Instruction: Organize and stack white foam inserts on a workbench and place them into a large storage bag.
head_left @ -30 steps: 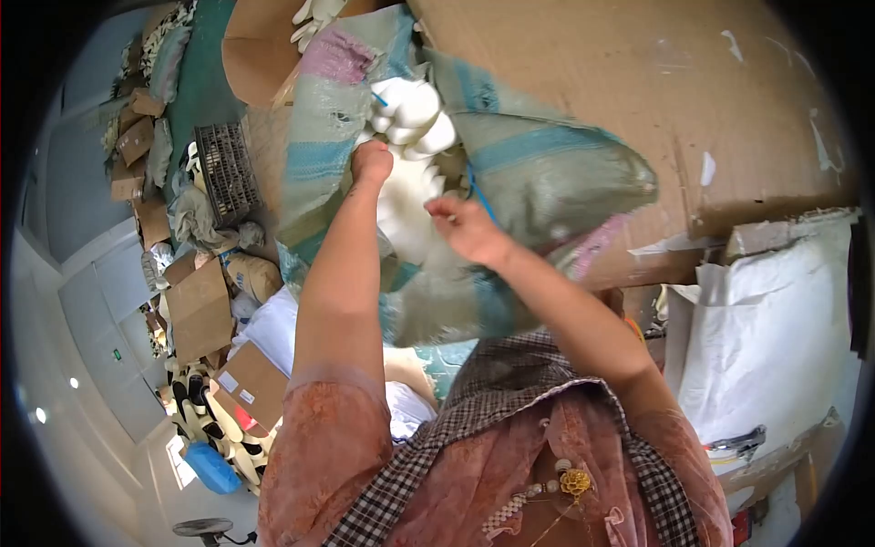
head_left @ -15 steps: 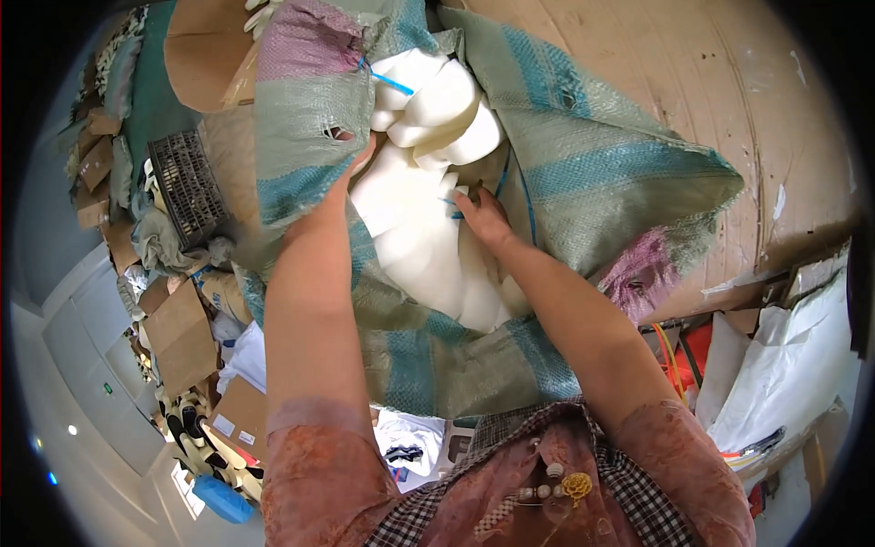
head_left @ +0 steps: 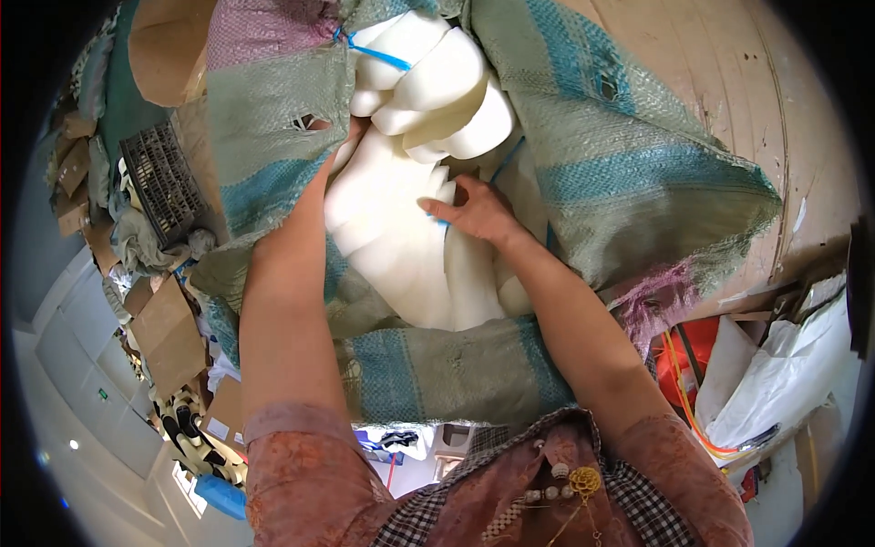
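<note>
Now the coarse woven green-and-teal sack [head_left: 629,173] gapes wider at frame centre than before, baring smooth white foam pieces [head_left: 401,228]; right hand [head_left: 478,211] presses them flat-fingered, left hand [head_left: 351,137] buried, grip unseen.

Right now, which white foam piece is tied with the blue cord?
The bulging top foam bundle, above the right hand; the flatter foam sheets below have no cord.

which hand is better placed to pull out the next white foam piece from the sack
Probably right: the right hand lies open on the white foam pieces, fingers at an edge. The left hand is mostly hidden inside the woven sack.
</note>
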`<action>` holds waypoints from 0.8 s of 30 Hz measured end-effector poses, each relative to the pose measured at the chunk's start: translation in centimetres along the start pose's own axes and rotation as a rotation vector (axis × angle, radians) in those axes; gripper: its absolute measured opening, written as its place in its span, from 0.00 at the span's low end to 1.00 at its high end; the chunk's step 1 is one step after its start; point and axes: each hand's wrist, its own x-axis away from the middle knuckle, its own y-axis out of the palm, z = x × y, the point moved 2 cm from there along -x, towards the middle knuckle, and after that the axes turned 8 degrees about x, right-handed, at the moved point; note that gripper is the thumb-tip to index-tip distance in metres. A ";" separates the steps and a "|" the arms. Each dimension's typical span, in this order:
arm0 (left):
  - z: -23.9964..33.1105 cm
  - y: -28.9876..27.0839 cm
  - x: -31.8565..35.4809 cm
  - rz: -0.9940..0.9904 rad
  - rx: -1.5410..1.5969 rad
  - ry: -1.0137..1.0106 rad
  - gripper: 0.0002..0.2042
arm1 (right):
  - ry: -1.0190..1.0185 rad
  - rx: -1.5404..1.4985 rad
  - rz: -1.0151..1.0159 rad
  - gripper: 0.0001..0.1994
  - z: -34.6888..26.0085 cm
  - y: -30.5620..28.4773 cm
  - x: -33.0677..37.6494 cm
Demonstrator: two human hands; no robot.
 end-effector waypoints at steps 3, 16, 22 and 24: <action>-1.0 -2.8 0.0 -0.029 0.021 -0.031 0.28 | 0.009 -0.058 -0.061 0.47 -0.7 1.4 0.0; 14.8 -17.7 7.7 0.438 0.130 0.100 0.28 | 0.133 -0.463 -0.417 0.44 0.7 0.7 4.7; 21.7 -25.0 16.0 0.679 0.178 0.221 0.29 | 0.129 -0.414 -0.308 0.36 -0.1 1.8 9.9; 23.8 -25.6 18.3 0.729 0.207 0.264 0.29 | 0.092 -0.410 -0.284 0.36 0.3 2.5 10.2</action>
